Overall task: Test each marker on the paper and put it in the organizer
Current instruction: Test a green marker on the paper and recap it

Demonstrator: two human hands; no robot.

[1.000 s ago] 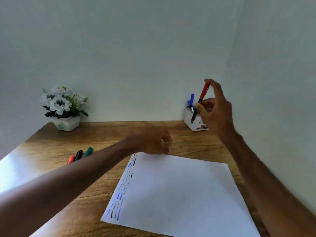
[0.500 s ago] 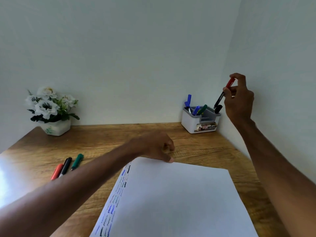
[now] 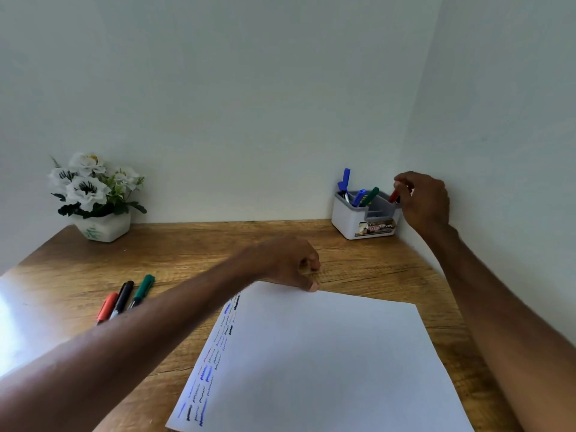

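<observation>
My right hand (image 3: 425,201) pinches a red marker (image 3: 394,196) by its top, with the marker's lower end down inside the right side of the white organizer (image 3: 352,224) in the back right corner. Blue and green markers (image 3: 370,195) stand in the organizer. My left hand (image 3: 288,263) rests with curled fingers on the top edge of the white paper (image 3: 321,363), thumb pressing it. Test scribbles run down the paper's left margin. Three markers lie loose on the desk at left: red (image 3: 107,307), black (image 3: 123,296) and green (image 3: 144,288).
A white pot of white flowers (image 3: 93,198) stands at the back left of the wooden desk (image 3: 218,244). Walls close the desk at the back and along the right side, right beside the organizer.
My right hand has carried the red marker from above the organizer down into its right compartment. The view shifted slightly; my left hand stays on the paper's top edge.
</observation>
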